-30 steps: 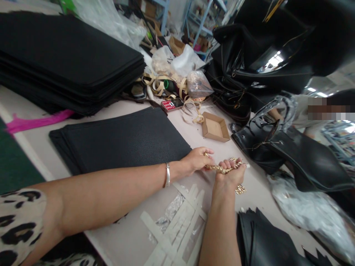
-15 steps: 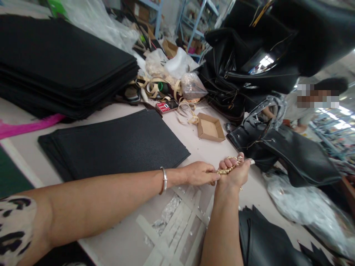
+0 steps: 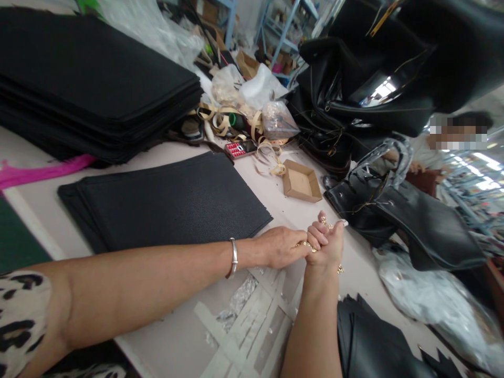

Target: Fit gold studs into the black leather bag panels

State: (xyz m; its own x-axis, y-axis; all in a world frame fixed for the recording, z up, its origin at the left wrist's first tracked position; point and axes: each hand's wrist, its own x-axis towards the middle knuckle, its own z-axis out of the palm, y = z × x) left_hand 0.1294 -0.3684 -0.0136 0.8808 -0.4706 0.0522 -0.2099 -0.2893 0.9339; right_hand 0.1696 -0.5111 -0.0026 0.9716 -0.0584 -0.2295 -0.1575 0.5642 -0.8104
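The gold chain (image 3: 309, 246) is in the person's two hands, above the desk (image 3: 165, 336) and to the near side of an open cardboard box (image 3: 301, 181). The fingers of the left hand (image 3: 280, 247) are together, clamped on the chain right beside the other hand; a silver bracelet (image 3: 233, 257) circles that wrist. The fingers of the right hand (image 3: 326, 249) are curled shut over the chain, one loop showing near the index finger and a short end hanging below the outer side of the palm.

Containers observed: the cardboard box stands upright with low walls, its brown floor visible. Behind it, a clear plastic packet (image 3: 280, 121) encloses brownish contents, too blurred to identify. White plastic wrapping (image 3: 262, 88) lies beyond the packet. At the right edge of the desk, a large clear plastic bag (image 3: 419, 291) lies crumpled; its contents cannot be determined. Above it rests a black bag (image 3: 437, 220), its handle (image 3: 399, 157) wrapped in clear plastic.

Also recorded: a stack of black sheets (image 3: 173, 205) beside the left forearm, a taller black stack (image 3: 86, 73) behind it, and a red keypad device (image 3: 239, 149) beside curled beige strips (image 3: 271, 157)
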